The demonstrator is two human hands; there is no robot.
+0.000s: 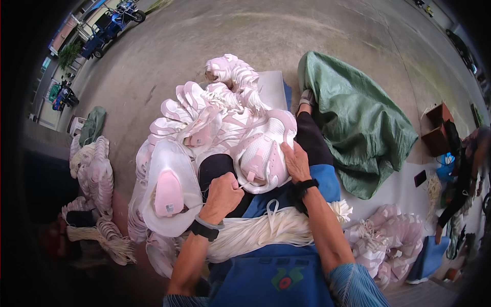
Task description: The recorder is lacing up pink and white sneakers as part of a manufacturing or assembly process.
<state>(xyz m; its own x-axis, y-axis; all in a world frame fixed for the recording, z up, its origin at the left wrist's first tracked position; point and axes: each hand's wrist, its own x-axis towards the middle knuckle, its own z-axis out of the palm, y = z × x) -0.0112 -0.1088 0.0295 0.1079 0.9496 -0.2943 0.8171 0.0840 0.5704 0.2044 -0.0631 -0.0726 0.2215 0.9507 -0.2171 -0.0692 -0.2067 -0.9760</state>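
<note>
A pink-and-white sneaker upper (263,148) sits over the lap, between the hands. The left hand (222,195) has its grip closed on a white shoelace (246,184) leading to it; the right hand (296,162) has its grip holding the upper's right edge. Left of them, a pink tongue (168,190) bears a small grey label (170,208), unreadable. The blue apron (245,284) shows a green-and-red emblem (287,280).
</note>
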